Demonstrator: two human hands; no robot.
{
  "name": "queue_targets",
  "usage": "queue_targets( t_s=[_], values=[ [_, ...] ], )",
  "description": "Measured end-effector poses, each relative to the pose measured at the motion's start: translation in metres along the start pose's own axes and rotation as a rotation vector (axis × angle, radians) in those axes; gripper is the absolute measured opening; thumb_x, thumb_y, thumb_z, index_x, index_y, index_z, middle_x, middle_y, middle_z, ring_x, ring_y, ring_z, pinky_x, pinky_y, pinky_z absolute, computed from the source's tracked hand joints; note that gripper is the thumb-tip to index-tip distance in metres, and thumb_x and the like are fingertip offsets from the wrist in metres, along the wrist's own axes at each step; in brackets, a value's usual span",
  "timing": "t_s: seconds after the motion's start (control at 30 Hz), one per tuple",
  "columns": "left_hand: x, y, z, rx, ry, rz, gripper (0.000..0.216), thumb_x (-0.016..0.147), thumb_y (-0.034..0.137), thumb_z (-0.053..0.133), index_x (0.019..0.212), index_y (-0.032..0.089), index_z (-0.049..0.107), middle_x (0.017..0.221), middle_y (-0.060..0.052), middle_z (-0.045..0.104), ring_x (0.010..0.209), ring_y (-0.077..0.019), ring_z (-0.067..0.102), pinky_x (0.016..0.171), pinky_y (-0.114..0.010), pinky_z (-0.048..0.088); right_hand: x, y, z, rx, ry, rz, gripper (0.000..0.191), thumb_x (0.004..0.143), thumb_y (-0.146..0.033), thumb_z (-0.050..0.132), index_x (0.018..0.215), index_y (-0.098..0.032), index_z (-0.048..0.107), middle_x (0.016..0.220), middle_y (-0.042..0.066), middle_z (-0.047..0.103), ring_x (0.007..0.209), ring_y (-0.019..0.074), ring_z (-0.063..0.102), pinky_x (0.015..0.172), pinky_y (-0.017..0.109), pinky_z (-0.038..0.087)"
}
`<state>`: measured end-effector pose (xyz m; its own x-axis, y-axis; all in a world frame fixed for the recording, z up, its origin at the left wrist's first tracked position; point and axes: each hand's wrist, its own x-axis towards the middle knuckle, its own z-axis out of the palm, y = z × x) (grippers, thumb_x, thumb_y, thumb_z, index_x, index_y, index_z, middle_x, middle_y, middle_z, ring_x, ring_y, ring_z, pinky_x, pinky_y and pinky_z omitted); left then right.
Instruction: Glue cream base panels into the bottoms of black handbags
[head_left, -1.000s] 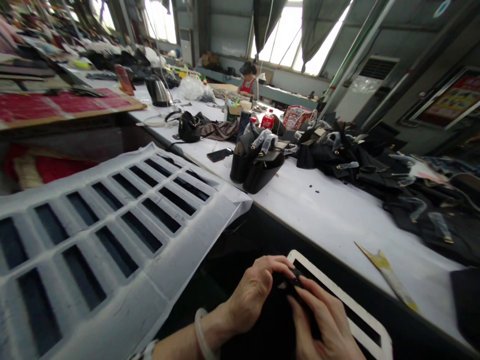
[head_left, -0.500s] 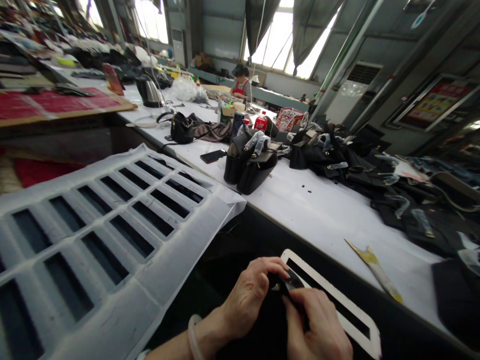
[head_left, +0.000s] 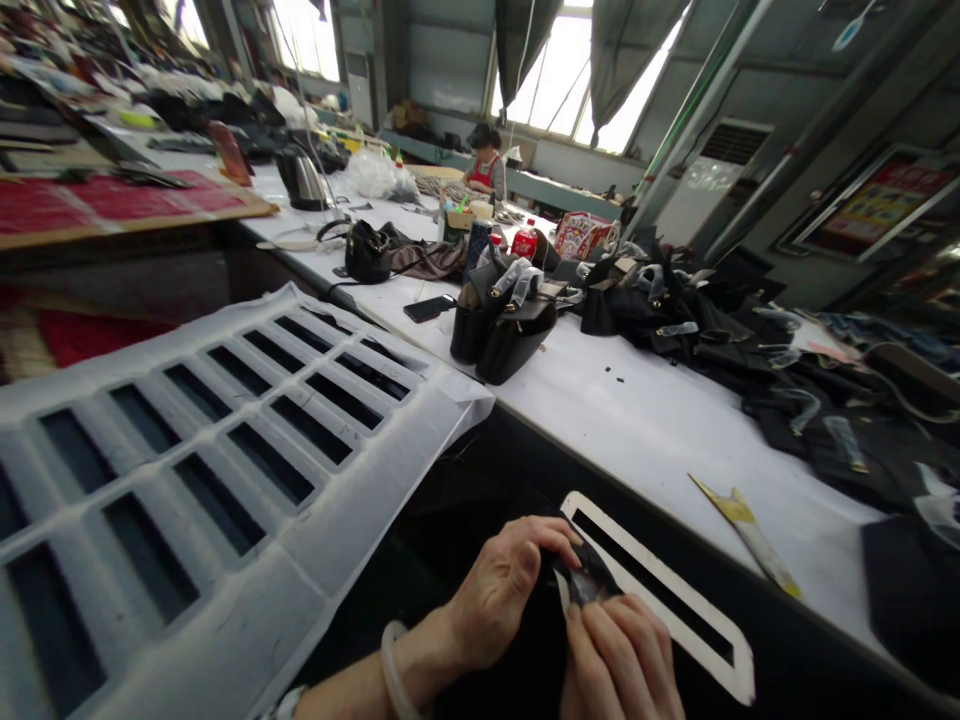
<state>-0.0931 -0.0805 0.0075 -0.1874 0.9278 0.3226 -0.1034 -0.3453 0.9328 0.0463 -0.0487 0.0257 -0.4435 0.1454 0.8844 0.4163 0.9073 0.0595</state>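
Between my two hands is a small dark piece of material [head_left: 589,583], shiny on its upper face. My left hand [head_left: 506,590] pinches its far left edge with the fingertips. The fingers of my right hand [head_left: 626,660] are closed on its near end. A white frame-shaped template [head_left: 675,600] with a long slot lies partly behind and under the piece, to the right. The dark background below hides where the piece ends.
At left lies a white slotted panel [head_left: 300,560]. Two black bags [head_left: 510,335] stand on the white table [head_left: 630,430], near a phone [head_left: 429,308]. A yellow-taped pointed tool [head_left: 750,535] lies at right, below piled black bags [head_left: 795,370]. Another person [head_left: 487,165] sits far back.
My right hand has shifted slightly left and down, its fingers now lying over the piece. More of the piece's shiny face shows between my hands.
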Motion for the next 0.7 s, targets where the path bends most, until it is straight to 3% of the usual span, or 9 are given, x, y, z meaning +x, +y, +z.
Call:
queue_targets(
  t_s=[0.07,0.17,0.27,0.43,0.53,0.7],
  values=[
    [0.002,-0.001,0.000,-0.004,-0.001,-0.007,0.059,0.101,0.056,0.024,0.100,0.017,0.068,0.117,-0.010,0.064,0.112,-0.0237,0.058,0.103,-0.037,0.038,0.001,0.000,-0.002,0.045,-0.009,0.167,0.014,0.086,-0.005,0.060,0.081,-0.017,0.064,0.072,0.003,0.065,0.071,0.0182,0.064,0.072,0.036,0.055],
    [0.006,-0.001,0.000,-0.018,0.008,-0.023,0.057,0.101,0.054,0.025,0.100,0.017,0.068,0.120,-0.010,0.063,0.113,-0.0238,0.057,0.105,-0.039,0.037,0.006,0.006,-0.009,0.119,-0.175,0.411,0.002,0.091,-0.019,0.062,0.089,-0.019,0.064,0.080,0.004,0.063,0.072,0.0157,0.062,0.069,0.029,0.053],
    [0.005,-0.002,0.000,-0.026,0.008,-0.039,0.058,0.100,0.057,0.025,0.101,0.018,0.068,0.122,-0.011,0.062,0.115,-0.0247,0.055,0.108,-0.041,0.035,0.011,0.018,-0.013,0.120,-0.309,0.400,0.014,0.092,-0.031,0.062,0.099,-0.021,0.066,0.088,0.005,0.062,0.077,0.0164,0.063,0.065,0.026,0.054],
    [0.000,-0.001,-0.002,0.032,0.001,-0.018,0.059,0.099,0.060,0.024,0.105,0.019,0.066,0.125,-0.010,0.060,0.118,-0.0252,0.053,0.110,-0.042,0.033,0.018,0.030,-0.009,0.182,-0.373,0.374,0.006,0.091,-0.026,0.063,0.095,-0.023,0.066,0.086,0.002,0.064,0.076,0.0145,0.065,0.066,0.023,0.055],
    [0.001,0.002,-0.004,0.065,0.002,-0.008,0.061,0.098,0.062,0.023,0.105,0.019,0.066,0.124,-0.011,0.061,0.117,-0.0253,0.054,0.109,-0.041,0.034,0.019,0.024,-0.004,0.239,-0.333,0.358,0.005,0.091,-0.018,0.061,0.090,-0.021,0.065,0.083,0.002,0.062,0.075,0.0133,0.063,0.064,0.022,0.053],
    [0.001,0.003,-0.005,0.061,0.014,-0.001,0.062,0.099,0.061,0.022,0.101,0.018,0.066,0.121,-0.010,0.062,0.113,-0.0240,0.057,0.107,-0.039,0.036,0.014,0.000,0.005,0.155,-0.054,0.267,0.014,0.085,0.000,0.064,0.087,-0.013,0.067,0.080,0.005,0.063,0.079,0.0157,0.060,0.068,0.028,0.052]
  ],
)
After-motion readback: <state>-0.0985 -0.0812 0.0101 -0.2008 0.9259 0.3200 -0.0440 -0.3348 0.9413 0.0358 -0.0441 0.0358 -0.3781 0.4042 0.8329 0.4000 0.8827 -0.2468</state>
